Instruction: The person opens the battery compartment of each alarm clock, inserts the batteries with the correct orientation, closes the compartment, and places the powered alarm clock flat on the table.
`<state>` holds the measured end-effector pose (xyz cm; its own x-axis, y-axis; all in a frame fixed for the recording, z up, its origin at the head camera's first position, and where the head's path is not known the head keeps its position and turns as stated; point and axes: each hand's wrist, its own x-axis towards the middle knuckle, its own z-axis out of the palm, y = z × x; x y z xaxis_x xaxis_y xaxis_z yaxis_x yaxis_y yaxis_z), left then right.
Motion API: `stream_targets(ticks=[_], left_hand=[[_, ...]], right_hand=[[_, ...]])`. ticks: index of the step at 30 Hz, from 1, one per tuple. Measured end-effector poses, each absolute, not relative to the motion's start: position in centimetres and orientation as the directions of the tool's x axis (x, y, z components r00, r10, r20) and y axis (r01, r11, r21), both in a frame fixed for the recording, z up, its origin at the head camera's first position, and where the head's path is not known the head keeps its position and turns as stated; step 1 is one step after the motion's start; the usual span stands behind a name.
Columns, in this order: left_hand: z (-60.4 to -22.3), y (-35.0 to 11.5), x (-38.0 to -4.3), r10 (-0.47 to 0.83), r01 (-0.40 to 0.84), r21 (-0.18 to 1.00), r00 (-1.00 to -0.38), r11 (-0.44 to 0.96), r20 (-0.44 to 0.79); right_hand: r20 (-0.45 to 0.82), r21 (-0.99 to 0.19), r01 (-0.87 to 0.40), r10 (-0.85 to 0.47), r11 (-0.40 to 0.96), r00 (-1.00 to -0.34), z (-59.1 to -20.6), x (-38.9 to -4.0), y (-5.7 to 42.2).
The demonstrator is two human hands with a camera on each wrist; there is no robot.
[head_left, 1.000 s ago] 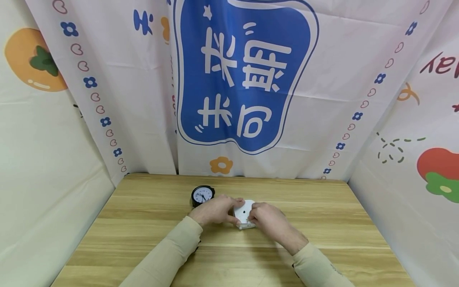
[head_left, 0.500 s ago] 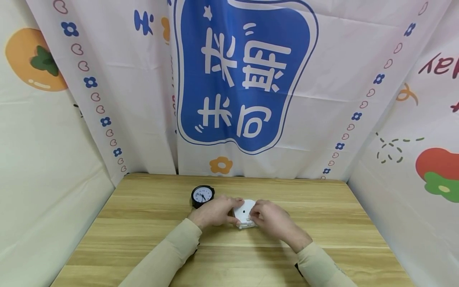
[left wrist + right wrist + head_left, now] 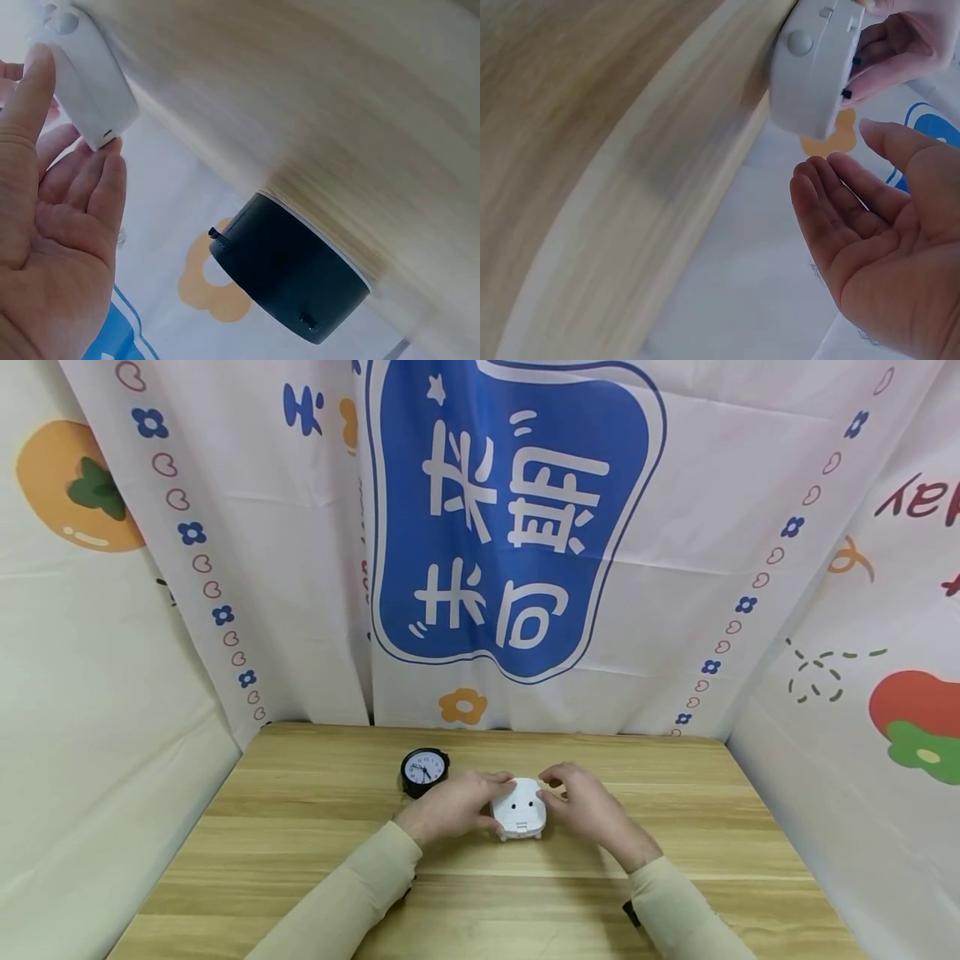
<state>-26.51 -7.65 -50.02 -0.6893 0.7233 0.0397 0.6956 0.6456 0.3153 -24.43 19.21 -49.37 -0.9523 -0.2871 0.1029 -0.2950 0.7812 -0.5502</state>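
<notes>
A white alarm clock (image 3: pixel 522 820) lies back side up on the wooden table, showing two small black knobs and a latch mark near its front edge. My left hand (image 3: pixel 459 806) grips its left side, thumb at the front and fingers at the far edge; the left wrist view has the white casing (image 3: pixel 94 90) between thumb and fingertips. At the clock's right edge is my right hand (image 3: pixel 588 814), fingers loosely bent and nothing between them. The right wrist view shows this hand (image 3: pixel 885 225) a small gap away from the casing.
A round black alarm clock (image 3: pixel 424 771) stands behind my left hand, its white dial showing. The wooden table (image 3: pixel 637 777) ends at a white printed curtain (image 3: pixel 675 610) at the back, with more printed cloth on both sides.
My right hand has drawn back to the right from the top of the white clock, uncovering its second knob. My left hand keeps its grip, nearly unmoved.
</notes>
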Motion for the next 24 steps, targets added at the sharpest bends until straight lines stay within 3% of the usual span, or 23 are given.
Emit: stream_targets(ticks=[11,17,24], left_hand=[[-49.7,-7.3,-25.5,0.764,0.766,0.188,-0.637,0.614,0.102],[-49.7,-7.5,-25.2,0.778,0.79,0.111,-0.613,0.603,0.136],[-50.2,-8.3,-25.1,0.759,0.795,0.183,-0.607,0.579,0.235]], right_hand=[[0.004,-0.694,-0.271,-0.374,0.667,-0.928,-50.3,-25.4,20.1],[-0.027,-0.754,-0.204,-0.34,0.625,-0.94,-50.3,-25.2,20.3],[-0.016,-0.812,-0.154,-0.284,0.563,-0.959,-49.9,-24.9,20.3]])
